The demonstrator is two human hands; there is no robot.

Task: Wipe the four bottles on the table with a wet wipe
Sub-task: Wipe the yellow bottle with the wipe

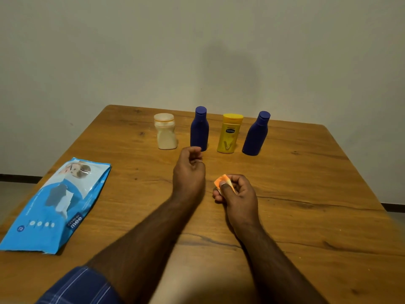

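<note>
You are holding a small folded wipe (224, 182) in your right hand (237, 194), thumb pressing it against curled fingers, out over the middle of the table (306, 194). In this light the wipe is looking orange. Your left hand (189, 170) is reaching forward with its fingers loosely curled and holding nothing; it is hanging just in front of the left blue bottle (199, 130).

The four bottles are standing upright in a row near the far edge: a white bottle (166, 133) toward the far left corner, then the left blue bottle, a yellow bottle (229, 134), and a right blue bottle (256, 134). They are standing apart, none touching.

No bottle looks in hand yet, so the step is probably taking the first one. Grip it low around the body with your left hand, bring it toward you, and run the wipe around the sides and cap while turning it. Keep the wipe folded so that it is not dragging on the wood.

You are working with plenty of bare wood between you and the row. A wipe pack (59, 205) is lying along the left edge, well apart from the bottles. Since the row is sitting near the far edge, pull bottles toward you rather than nudging them back.
</note>
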